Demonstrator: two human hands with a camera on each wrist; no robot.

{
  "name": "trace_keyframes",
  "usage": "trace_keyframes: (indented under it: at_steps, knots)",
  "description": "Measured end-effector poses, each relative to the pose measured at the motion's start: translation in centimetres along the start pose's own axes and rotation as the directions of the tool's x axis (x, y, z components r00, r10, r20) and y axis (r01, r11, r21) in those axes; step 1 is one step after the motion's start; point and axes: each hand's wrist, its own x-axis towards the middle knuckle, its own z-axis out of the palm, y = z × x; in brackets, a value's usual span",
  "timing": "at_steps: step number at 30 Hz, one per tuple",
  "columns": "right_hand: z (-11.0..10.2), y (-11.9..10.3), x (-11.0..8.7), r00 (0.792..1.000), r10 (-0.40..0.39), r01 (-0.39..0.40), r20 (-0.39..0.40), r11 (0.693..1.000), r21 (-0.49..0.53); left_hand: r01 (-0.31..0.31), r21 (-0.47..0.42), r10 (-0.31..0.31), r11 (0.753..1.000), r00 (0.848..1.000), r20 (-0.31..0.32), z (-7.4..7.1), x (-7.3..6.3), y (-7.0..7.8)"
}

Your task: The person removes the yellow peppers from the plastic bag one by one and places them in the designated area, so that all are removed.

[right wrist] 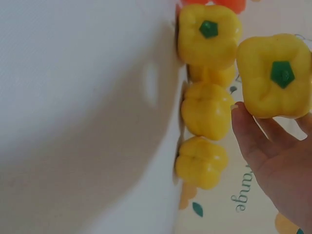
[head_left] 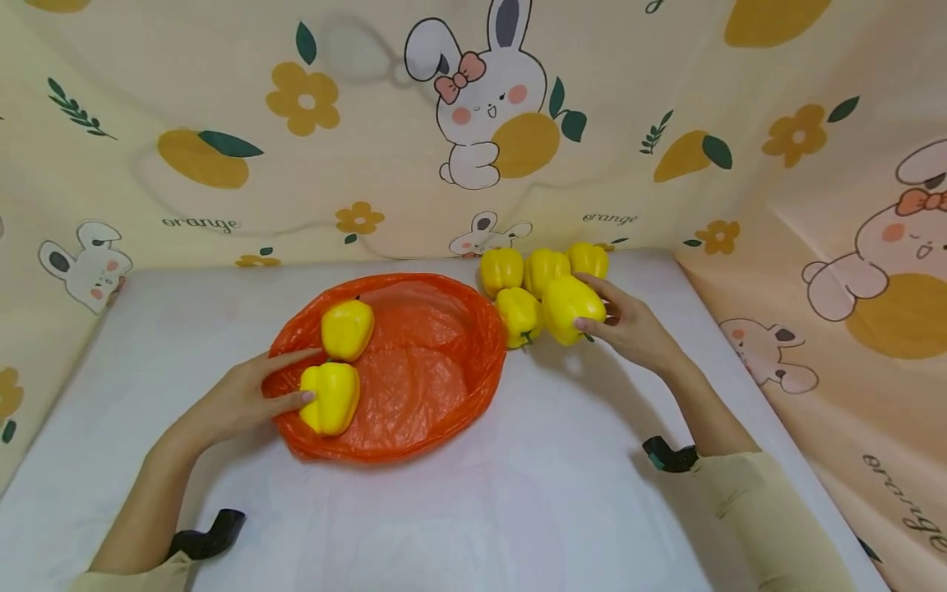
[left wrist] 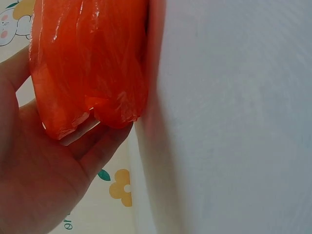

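Note:
An orange-red plastic bag (head_left: pixel 484 386) lies spread open on the table, its rim rolled into a ring. Inside, at its left side, are two yellow bell peppers, an upper one (head_left: pixel 347 330) and a lower one (head_left: pixel 330 399). My left hand (head_left: pixel 240 399) grips the bag's left edge, thumb and a finger over the rim beside the peppers; in the left wrist view other fingers lie behind the plastic. My right hand (head_left: pixel 629 325) holds a yellow bell pepper (head_left: pixel 570 308) by its side, raised off the table, its green stem (right wrist: pixel 282 74) facing the right wrist camera.
Several more yellow bell peppers stand right of the bag: one in front (head_left: pixel 519 316), others along the back, including one at the left (head_left: pixel 501 271) and one at the right (head_left: pixel 588 260). A patterned cloth (head_left: pixel 614 99) hangs behind the white table (head_left: pixel 473 526).

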Motion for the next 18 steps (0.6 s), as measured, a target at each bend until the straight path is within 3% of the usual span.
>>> trace_keyframes:
  at_steps: [13,18]
  knots:
    - [0.2,2.2,0.0,0.999,0.034,-0.034,-0.002,0.999,-0.005,-0.009,-0.001,0.009,1.0,1.0,-0.003,0.4,0.0,0.0]
    - [0.6,3.3,0.8,0.999,0.034,-0.034,0.001,0.999,-0.011,0.014,0.001,-0.014,1.0,1.0,-0.001,0.4,0.1,0.0]
